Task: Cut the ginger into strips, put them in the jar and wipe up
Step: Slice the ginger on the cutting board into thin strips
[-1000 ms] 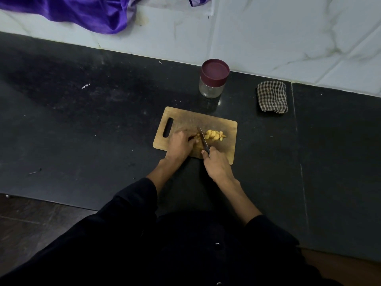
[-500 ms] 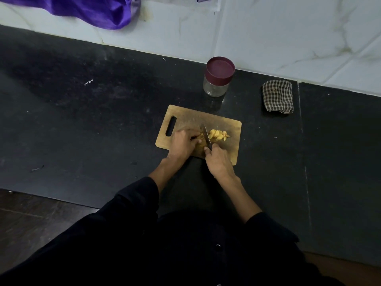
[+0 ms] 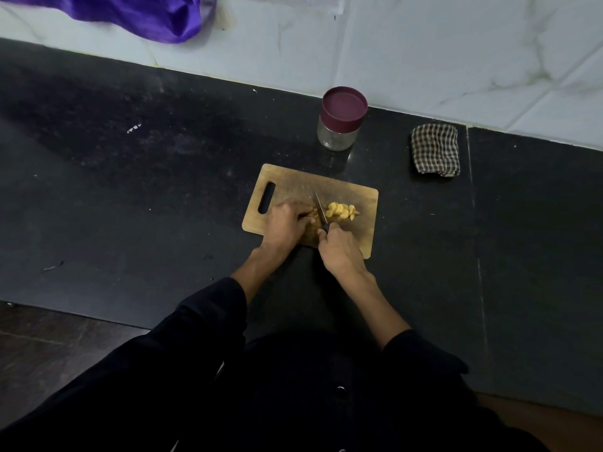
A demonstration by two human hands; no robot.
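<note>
A person's right hand (image 3: 339,252) is curled around the dark handle of a knife (image 3: 320,212), its blade angled down onto a wooden cutting board (image 3: 293,187). The left hand (image 3: 284,225), fingers bent, holds the uncut piece of ginger (image 3: 314,219) against the blade. Pale yellow cut ginger pieces (image 3: 342,211) lie piled just right of the blade. Behind the board on the dark tabletop (image 3: 130,207) stand a lidded glass jar (image 3: 341,120) and a folded checked cloth (image 3: 435,150).

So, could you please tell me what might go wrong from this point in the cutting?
The left hand holds the uncut ginger right beside the knife that the right hand grips, so a slip could nick its fingers. The jar has its lid on, so it must be opened before the cut ginger pieces go in.
</note>
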